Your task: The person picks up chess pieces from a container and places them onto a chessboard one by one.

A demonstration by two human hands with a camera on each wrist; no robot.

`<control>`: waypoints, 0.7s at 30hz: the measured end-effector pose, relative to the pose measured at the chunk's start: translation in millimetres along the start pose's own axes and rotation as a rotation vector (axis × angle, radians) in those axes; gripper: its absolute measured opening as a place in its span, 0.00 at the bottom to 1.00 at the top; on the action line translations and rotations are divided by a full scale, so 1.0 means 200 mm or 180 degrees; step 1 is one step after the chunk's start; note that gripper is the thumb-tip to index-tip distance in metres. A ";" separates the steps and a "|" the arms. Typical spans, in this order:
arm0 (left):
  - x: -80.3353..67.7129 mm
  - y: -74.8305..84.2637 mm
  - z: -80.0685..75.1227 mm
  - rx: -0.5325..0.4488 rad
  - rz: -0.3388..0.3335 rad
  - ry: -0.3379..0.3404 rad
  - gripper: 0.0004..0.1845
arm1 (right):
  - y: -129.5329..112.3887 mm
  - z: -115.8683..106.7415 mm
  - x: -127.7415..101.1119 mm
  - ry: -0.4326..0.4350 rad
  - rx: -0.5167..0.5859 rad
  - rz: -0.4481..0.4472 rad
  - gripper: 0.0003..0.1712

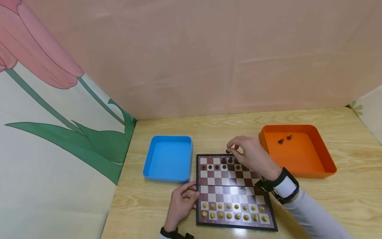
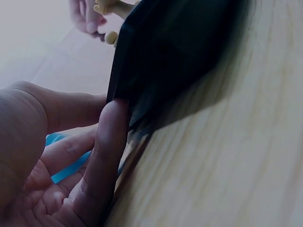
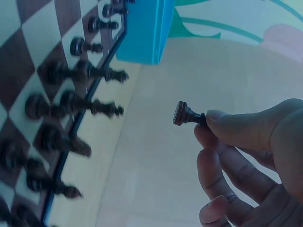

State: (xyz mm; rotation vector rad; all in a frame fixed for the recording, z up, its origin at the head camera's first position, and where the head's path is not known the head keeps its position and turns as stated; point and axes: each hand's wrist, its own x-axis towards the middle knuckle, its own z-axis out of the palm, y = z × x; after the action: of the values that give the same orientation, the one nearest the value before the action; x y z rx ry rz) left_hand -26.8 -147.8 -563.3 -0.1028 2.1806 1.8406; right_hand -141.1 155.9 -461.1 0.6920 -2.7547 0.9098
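The right hand [image 1: 253, 155] has a small dark chess piece [image 3: 185, 115] pinched between thumb and fingertips, held up just past the far edge of the chessboard [image 1: 232, 192], so the piece is off the squares and hanging over bare table. It's a turned little thing with a round flat base and a narrow waist, looks like glossy dark plastic or wood, hard to say which. The left hand [image 1: 180, 204] isn't gripping anything, its fingers lie relaxed and fairly straight with the fingertips [image 2: 106, 156] pressed against the board's left edge, thumb side toward the middle fold. The board is one flat folding square with a dark frame and brown and cream checks. On the near side there are two rows of pale yellow pieces [image 1: 232, 212], sixteen by the look of it. At the far side a handful of dark pieces [image 1: 223, 163] is standing, the hand covers some of them so an exact count isn't possible. Two trays sit on the table: a blue tray [image 1: 168, 158] just left of the board, smooth plastic with rounded corners, and an orange tray [image 1: 298, 151] to the right, same shape, with two dark pieces [image 1: 285, 139] lying in it. The table [image 1: 343, 199] is light wood grain.
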 end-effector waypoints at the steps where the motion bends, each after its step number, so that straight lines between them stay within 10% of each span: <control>1: 0.00 0.00 0.00 0.0008 0.0007 0.0003 0.25 | 0.00 0.01 0.00 -0.0014 0.0025 -0.0012 0.08; 21: 0.00 -0.03 0.00 -0.0103 0.0049 -0.0009 0.25 | 0.00 0.22 0.02 -0.0346 0.0201 0.0132 0.06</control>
State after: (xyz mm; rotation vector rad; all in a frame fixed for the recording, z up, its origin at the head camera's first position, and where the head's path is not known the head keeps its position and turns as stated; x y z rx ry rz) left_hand -25.8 -149.7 -569.5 -0.0903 2.1563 1.8836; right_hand -144.8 128.2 -494.6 0.7175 -2.8563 1.0001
